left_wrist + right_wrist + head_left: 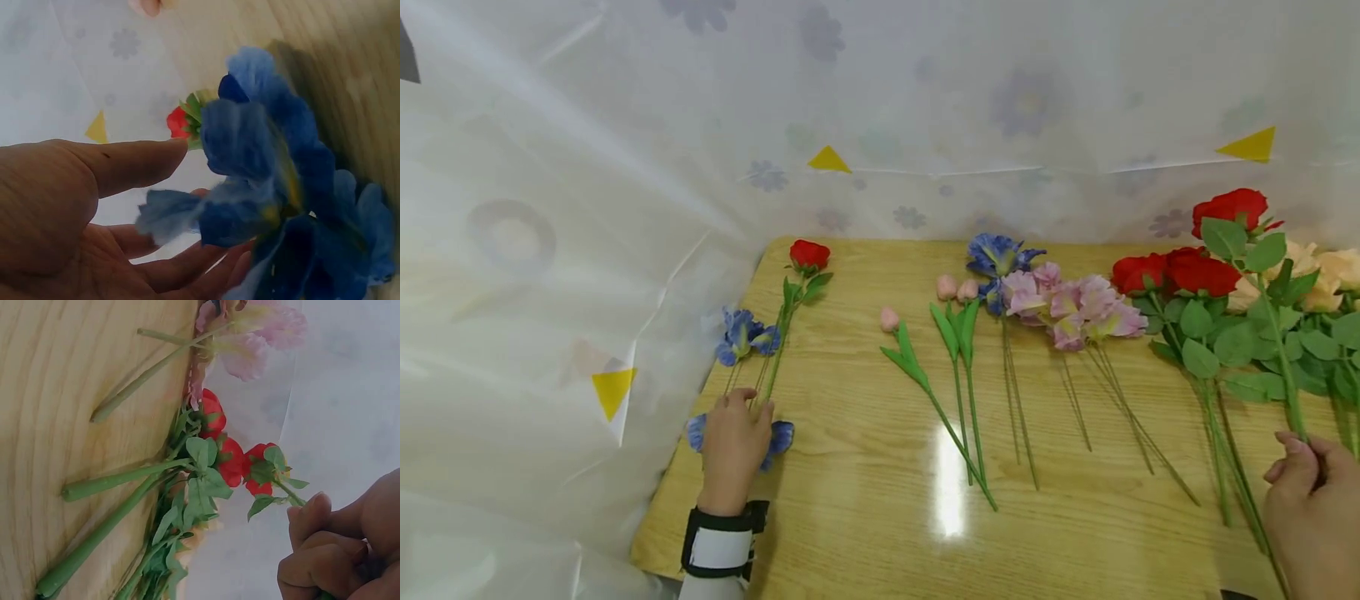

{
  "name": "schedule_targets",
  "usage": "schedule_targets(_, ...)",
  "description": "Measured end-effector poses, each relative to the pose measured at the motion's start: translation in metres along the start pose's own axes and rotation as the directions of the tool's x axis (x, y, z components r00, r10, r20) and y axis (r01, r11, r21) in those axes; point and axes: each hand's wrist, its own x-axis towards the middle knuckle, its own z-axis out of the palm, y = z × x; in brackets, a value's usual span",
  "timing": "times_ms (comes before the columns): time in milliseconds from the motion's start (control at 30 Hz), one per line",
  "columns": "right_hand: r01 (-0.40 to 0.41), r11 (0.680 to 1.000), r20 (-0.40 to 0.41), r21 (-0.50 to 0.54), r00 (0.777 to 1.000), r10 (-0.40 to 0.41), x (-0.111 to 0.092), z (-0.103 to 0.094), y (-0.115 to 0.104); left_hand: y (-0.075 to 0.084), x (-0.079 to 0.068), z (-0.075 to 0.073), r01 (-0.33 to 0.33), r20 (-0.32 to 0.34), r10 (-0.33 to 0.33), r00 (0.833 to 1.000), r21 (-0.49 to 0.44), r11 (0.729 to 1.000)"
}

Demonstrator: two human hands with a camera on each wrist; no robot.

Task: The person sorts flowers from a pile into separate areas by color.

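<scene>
My right hand (1311,492) pinches the green stem of a red rose (1230,210), raised above other red roses (1198,272). The right wrist view shows the curled fingers (325,562) round that stem. At the table's left, my left hand (737,442) reaches over blue irises (741,335) and the lower stem of a single red rose (809,255). In the left wrist view its thumb (137,165) is straight and its other fingers are loosely bent beside a blue iris (250,144). The hand partly hides the nearer blue petals; no grip shows.
Pink tulips (957,288) lie mid-table. Right of them are a blue iris (997,254), pink-lilac flowers (1071,304) and peach flowers (1337,275), with leaves crowding the right end. A patterned plastic sheet (925,100) hangs behind the wooden table (865,533) and along its left.
</scene>
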Motion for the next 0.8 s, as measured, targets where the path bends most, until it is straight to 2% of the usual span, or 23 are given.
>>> schedule_targets(67,-0.009,1.000,0.007,-0.022,1.000,0.009,0.003,0.001,0.005,-0.002,0.002,0.002,-0.005,-0.006,0.005,1.000,0.020,1.000)
schedule_targets(133,-0.013,0.999,0.023,-0.051,1.000,0.014,0.001,-0.002,0.000,-0.003,0.003,0.005,-0.011,-0.016,0.012,1.000,0.034,0.999)
schedule_targets(267,-0.042,0.988,0.083,-0.147,0.995,0.055,-0.013,-0.013,-0.027,-0.006,0.006,0.009,-0.020,-0.038,0.022,0.999,0.063,0.998)
schedule_targets(333,-0.058,0.979,0.127,-0.196,0.988,0.084,-0.017,-0.015,-0.034,-0.008,0.008,0.012,-0.024,-0.044,0.027,0.999,0.087,0.996)
schedule_targets(400,-0.061,0.963,0.195,-0.263,0.974,0.115,-0.018,-0.016,-0.034,-0.011,0.009,0.014,-0.027,-0.053,0.033,0.998,0.111,0.994)
schedule_targets(600,0.033,0.925,0.336,-0.379,0.936,0.104,-0.013,-0.014,-0.021,-0.017,0.010,0.019,-0.054,-0.109,0.070,0.992,0.147,0.988)
schedule_targets(800,-0.016,0.899,0.394,-0.438,0.895,0.208,-0.013,-0.008,-0.021,-0.017,0.010,0.015,-0.054,-0.186,0.069,0.980,0.087,0.995)
